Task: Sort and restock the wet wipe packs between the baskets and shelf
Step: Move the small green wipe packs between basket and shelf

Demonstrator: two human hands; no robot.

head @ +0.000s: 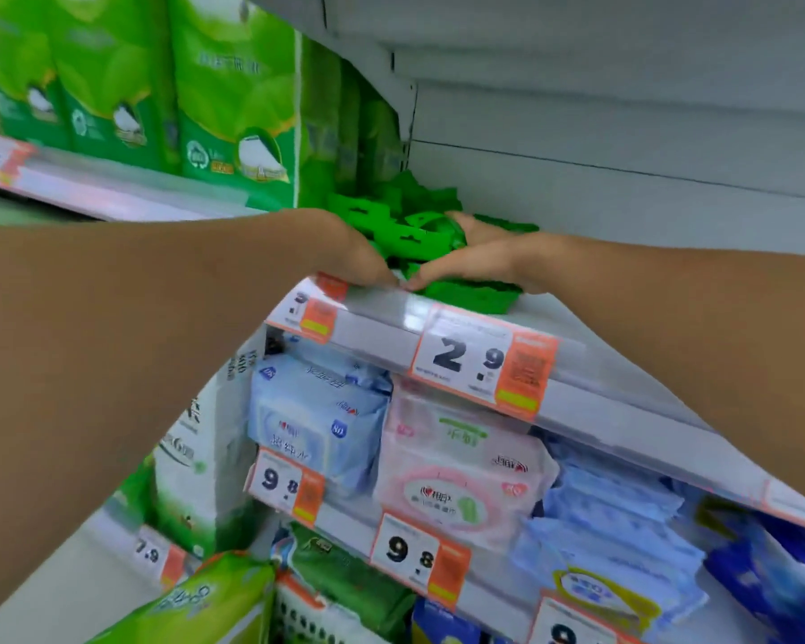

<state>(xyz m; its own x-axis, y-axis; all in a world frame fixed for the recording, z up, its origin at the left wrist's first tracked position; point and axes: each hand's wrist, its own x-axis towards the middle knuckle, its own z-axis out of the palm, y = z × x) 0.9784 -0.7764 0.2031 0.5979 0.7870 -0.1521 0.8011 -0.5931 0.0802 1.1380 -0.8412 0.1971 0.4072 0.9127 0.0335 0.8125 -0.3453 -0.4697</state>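
Observation:
A heap of small green wet wipe packs (405, 234) lies on the upper shelf (577, 327), near its front edge. My left hand (359, 253) grips the left side of the heap, fingers curled down over the packs. My right hand (479, 260) holds the right side, its fingers wrapped around the packs and its thumb near the shelf lip. The two hands nearly touch at the front. On the shelf below sit a blue wipe pack (317, 420) and a pink wipe pack (461, 476).
Tall green tissue packs (233, 95) stand to the left on the upper shelf. Price tags (479, 360) line the shelf rails. Flat blue packs (623, 541) fill the lower right. A white basket (307, 620) with green packs sits at the bottom.

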